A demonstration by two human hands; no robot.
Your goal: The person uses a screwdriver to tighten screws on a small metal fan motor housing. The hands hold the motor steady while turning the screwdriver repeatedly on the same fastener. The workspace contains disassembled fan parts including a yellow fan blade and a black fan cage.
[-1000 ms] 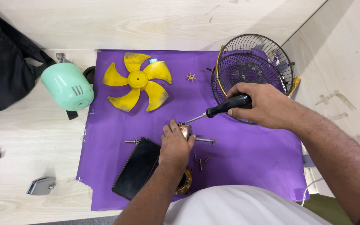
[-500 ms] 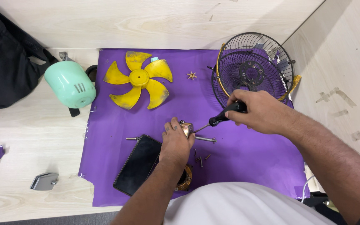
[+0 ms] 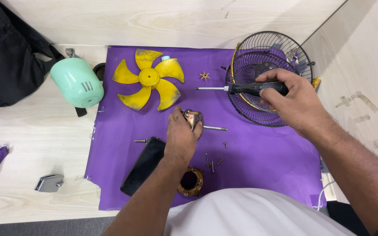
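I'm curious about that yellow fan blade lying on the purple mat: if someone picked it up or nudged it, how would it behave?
The yellow fan blade looks like thin moulded plastic, so it is probably light for its size and a little springy at the tips. It lies flat on the purple mat, so a push would likely slide it rather than roll it. Its curved blades might crack if squeezed hard.

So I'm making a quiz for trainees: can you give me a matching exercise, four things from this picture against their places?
Things:
1. screwdriver
2. yellow fan blade
3. mint green motor cover
4. black phone

Places:
A. off the purple mat, on the wooden floor to its left
B. in the right hand
C. upper middle of the mat
D. beside the left forearm

Pairs: 1-B, 2-C, 3-A, 4-D
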